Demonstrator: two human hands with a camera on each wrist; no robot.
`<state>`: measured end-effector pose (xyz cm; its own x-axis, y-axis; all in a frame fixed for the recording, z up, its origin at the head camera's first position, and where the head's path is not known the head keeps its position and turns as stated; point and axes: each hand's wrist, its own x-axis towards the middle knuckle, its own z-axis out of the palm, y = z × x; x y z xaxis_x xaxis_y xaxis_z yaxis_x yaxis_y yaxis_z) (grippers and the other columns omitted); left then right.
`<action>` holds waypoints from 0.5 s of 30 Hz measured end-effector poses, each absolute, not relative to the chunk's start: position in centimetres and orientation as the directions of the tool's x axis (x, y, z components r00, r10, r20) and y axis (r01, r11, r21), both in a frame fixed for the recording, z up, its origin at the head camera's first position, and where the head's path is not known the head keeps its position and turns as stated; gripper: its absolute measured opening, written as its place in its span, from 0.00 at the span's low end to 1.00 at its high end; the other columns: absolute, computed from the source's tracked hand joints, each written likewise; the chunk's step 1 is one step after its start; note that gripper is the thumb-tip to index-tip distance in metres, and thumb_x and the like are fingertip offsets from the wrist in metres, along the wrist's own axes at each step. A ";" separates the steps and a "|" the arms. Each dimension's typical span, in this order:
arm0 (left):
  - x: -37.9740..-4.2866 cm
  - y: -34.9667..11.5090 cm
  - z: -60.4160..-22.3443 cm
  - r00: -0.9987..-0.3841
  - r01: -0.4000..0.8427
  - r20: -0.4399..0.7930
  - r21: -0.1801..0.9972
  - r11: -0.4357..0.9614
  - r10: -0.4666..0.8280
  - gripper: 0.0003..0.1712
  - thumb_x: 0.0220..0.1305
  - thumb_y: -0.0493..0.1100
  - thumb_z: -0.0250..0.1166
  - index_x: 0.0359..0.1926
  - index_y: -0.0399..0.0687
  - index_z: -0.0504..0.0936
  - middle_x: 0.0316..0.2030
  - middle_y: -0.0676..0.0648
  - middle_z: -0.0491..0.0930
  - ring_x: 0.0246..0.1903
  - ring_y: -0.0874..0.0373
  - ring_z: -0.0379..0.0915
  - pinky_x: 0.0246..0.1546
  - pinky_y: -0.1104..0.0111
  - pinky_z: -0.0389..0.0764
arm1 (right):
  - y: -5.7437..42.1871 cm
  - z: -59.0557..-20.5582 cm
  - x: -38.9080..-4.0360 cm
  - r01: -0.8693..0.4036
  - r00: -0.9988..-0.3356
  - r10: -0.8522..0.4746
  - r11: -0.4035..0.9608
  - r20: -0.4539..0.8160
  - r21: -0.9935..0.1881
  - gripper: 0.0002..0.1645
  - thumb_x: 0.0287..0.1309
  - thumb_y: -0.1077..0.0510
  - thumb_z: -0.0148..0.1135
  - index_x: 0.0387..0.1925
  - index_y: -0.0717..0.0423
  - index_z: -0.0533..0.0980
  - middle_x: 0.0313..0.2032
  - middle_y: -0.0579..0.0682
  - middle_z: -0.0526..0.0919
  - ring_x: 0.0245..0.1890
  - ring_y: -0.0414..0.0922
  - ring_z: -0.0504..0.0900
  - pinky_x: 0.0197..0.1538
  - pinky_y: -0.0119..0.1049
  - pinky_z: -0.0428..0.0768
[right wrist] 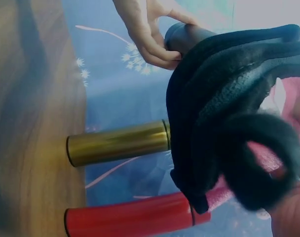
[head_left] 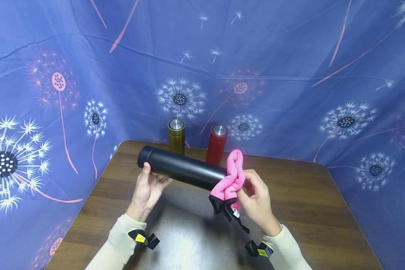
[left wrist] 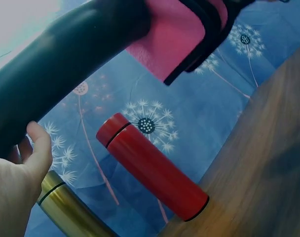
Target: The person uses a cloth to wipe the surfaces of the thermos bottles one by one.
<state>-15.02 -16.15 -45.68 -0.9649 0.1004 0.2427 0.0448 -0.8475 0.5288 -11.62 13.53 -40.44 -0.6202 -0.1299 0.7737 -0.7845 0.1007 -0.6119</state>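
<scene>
A long black thermos bottle is held tilted above the table, its left end higher. My left hand grips it near that end, thumb on the near side and fingers underneath. At its right end hangs a bunched pink cloth with black trim and a small white tag, covering that end of the bottle. My right hand pinches the pink cloth from the right side. In the right wrist view, the black trim hides much of the bottle.
Behind the black bottle, a gold bottle and a red bottle stand upright with steel-topped lids. They are near the far edge of the brown wooden table. A blue dandelion-print cloth hangs around the table.
</scene>
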 end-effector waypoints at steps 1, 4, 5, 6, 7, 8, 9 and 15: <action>-15.0 -16.1 -45.7 -0.965 0.044 0.243 0.528 -0.848 0.102 0.21 0.69 0.57 0.62 0.51 0.47 0.83 0.44 0.44 0.85 0.44 0.49 0.81 0.48 0.55 0.80 | 13.7 -40.8 -11.8 -0.778 -0.629 -0.125 0.103 0.768 -0.620 0.21 0.41 0.89 0.58 0.40 0.76 0.75 0.39 0.59 0.78 0.43 0.42 0.79 0.53 0.32 0.79; -15.0 -16.1 -45.8 -0.967 0.029 0.231 0.509 -0.861 0.104 0.21 0.70 0.57 0.62 0.51 0.46 0.82 0.44 0.43 0.85 0.45 0.49 0.81 0.49 0.55 0.80 | 14.1 -41.9 -12.3 -0.759 -0.651 -0.114 0.108 0.750 -0.642 0.23 0.40 0.89 0.58 0.41 0.74 0.75 0.40 0.59 0.78 0.44 0.42 0.79 0.54 0.34 0.79; -15.0 -16.0 -45.8 -0.969 0.023 0.225 0.501 -0.865 0.104 0.21 0.70 0.57 0.61 0.51 0.46 0.82 0.44 0.43 0.85 0.45 0.49 0.81 0.49 0.55 0.80 | 14.2 -42.1 -12.4 -0.753 -0.658 -0.111 0.112 0.745 -0.649 0.23 0.41 0.89 0.58 0.41 0.74 0.75 0.40 0.59 0.78 0.44 0.42 0.79 0.54 0.34 0.79; -15.0 -16.0 -45.8 -0.969 0.015 0.221 0.490 -0.871 0.107 0.21 0.70 0.57 0.61 0.52 0.46 0.81 0.44 0.43 0.85 0.45 0.49 0.81 0.50 0.54 0.80 | 14.2 -42.3 -12.4 -0.746 -0.666 -0.109 0.110 0.738 -0.657 0.23 0.42 0.89 0.58 0.41 0.73 0.75 0.40 0.60 0.77 0.44 0.42 0.79 0.54 0.34 0.79; -15.0 -16.0 -45.8 -0.970 0.008 0.216 0.478 -0.878 0.109 0.21 0.70 0.57 0.61 0.52 0.46 0.81 0.45 0.43 0.84 0.46 0.49 0.81 0.50 0.54 0.80 | 14.3 -42.5 -12.4 -0.737 -0.676 -0.108 0.113 0.729 -0.666 0.22 0.43 0.88 0.58 0.41 0.72 0.75 0.40 0.59 0.77 0.44 0.42 0.79 0.53 0.33 0.79; -15.1 -15.9 -45.8 -0.971 0.003 0.212 0.470 -0.882 0.109 0.21 0.70 0.57 0.61 0.52 0.46 0.81 0.44 0.43 0.84 0.45 0.49 0.81 0.50 0.54 0.80 | 14.2 -42.6 -12.4 -0.728 -0.686 -0.107 0.111 0.720 -0.676 0.21 0.44 0.88 0.58 0.41 0.72 0.75 0.40 0.59 0.77 0.44 0.42 0.79 0.53 0.33 0.80; -15.1 -15.9 -45.7 -0.972 0.001 0.210 0.463 -0.886 0.109 0.21 0.70 0.57 0.61 0.52 0.46 0.81 0.45 0.43 0.84 0.46 0.49 0.81 0.50 0.54 0.80 | 14.2 -42.7 -12.3 -0.719 -0.695 -0.107 0.112 0.711 -0.686 0.20 0.45 0.87 0.58 0.41 0.73 0.75 0.40 0.58 0.78 0.44 0.42 0.79 0.52 0.33 0.80; -15.1 -15.8 -45.6 -0.971 0.001 0.215 0.438 -0.899 0.104 0.21 0.69 0.56 0.62 0.51 0.46 0.81 0.45 0.44 0.85 0.46 0.49 0.82 0.51 0.52 0.79 | 14.1 -43.2 -11.9 -0.691 -0.723 -0.099 0.124 0.684 -0.712 0.19 0.47 0.86 0.58 0.42 0.73 0.74 0.41 0.55 0.78 0.44 0.41 0.79 0.51 0.32 0.80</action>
